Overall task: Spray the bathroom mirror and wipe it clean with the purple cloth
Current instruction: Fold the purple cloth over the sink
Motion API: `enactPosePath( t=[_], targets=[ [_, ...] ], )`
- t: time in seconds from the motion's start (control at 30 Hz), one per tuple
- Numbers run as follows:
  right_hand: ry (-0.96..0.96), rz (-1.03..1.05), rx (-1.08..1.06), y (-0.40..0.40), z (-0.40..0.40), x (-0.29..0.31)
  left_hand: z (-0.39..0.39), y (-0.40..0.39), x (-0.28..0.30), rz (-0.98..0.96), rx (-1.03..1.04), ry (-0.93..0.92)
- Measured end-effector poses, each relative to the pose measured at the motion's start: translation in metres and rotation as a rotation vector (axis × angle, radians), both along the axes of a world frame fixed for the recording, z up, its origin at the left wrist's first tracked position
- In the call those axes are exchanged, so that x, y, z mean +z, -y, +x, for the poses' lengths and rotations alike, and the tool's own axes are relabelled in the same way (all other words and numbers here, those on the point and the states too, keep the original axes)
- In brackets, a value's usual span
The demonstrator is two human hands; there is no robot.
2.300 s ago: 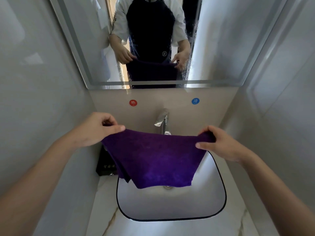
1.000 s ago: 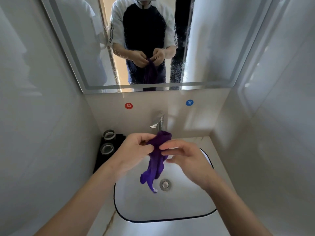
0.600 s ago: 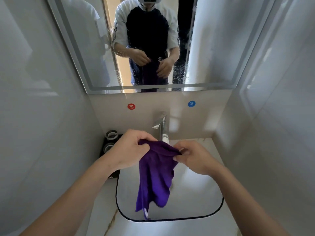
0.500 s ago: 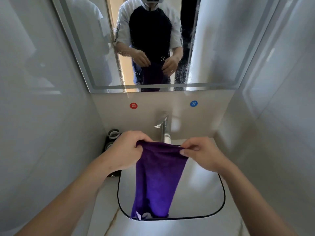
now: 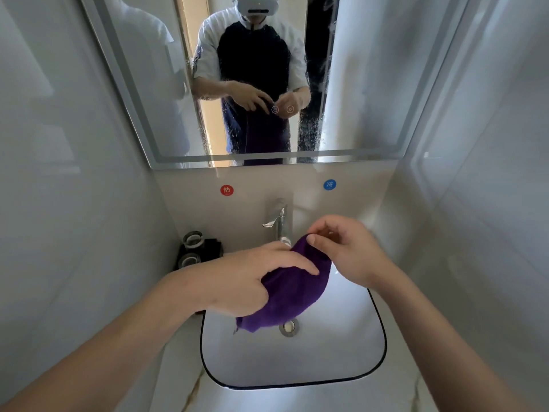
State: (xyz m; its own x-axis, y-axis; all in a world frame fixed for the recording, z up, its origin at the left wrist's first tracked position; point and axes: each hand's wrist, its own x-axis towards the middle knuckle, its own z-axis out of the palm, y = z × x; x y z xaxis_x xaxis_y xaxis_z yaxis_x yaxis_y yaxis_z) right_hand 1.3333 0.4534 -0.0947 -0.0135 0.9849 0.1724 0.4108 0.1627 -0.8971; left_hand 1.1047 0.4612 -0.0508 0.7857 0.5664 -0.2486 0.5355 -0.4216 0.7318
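The purple cloth (image 5: 292, 288) is bunched between both hands above the white sink (image 5: 341, 352). My left hand (image 5: 252, 278) lies over its left side with fingers wrapped around the fabric. My right hand (image 5: 344, 251) pinches the cloth's upper corner between thumb and forefinger. The mirror (image 5: 356, 84) hangs on the wall ahead, with spray droplets speckled across its middle; it reflects a person holding the cloth. No spray bottle is in view.
A chrome tap (image 5: 280, 221) stands behind the cloth. A black holder with two round cups (image 5: 196, 251) sits at the sink's left. Red (image 5: 227, 190) and blue (image 5: 329, 184) stickers mark the wall. Tiled walls close in left and right.
The cloth, hanging stretched between both hands half a second ago, is now folded up into a bundle. My left hand has moved right over it; my right hand keeps the corner.
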Motion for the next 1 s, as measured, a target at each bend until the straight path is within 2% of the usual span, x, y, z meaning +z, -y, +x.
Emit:
enactPosePath(
  t=[0.07,0.17,0.3,0.43,0.57,0.7,0.9,1.0],
  targets=[
    [-0.092,0.031,0.003,-0.001,0.003,0.003,0.000,-0.005,0.000,-0.018,0.026,0.063],
    [-0.317,0.013,0.039,0.003,0.008,0.000,0.004,-0.014,-0.001,-0.150,0.091,0.152],
    [-0.560,-0.128,0.214,0.014,0.018,-0.029,0.002,-0.020,-0.004,-0.239,0.138,0.270],
    [-0.397,-0.381,0.426,0.023,0.015,-0.076,-0.009,-0.012,0.011,-0.331,0.136,0.447],
    [-0.399,-0.428,0.329,0.024,0.009,-0.086,-0.017,-0.024,0.021,-0.432,0.224,0.565],
    [-0.424,-0.424,0.309,0.019,0.010,-0.068,-0.039,-0.046,0.021,-0.434,0.366,0.649],
    [-0.488,-0.430,0.379,0.016,-0.003,-0.031,-0.060,-0.057,-0.032,-0.572,0.753,0.798],
    [-0.529,-0.437,0.418,0.017,-0.016,-0.012,-0.056,-0.052,-0.072,-0.734,0.912,0.862]
  ],
)
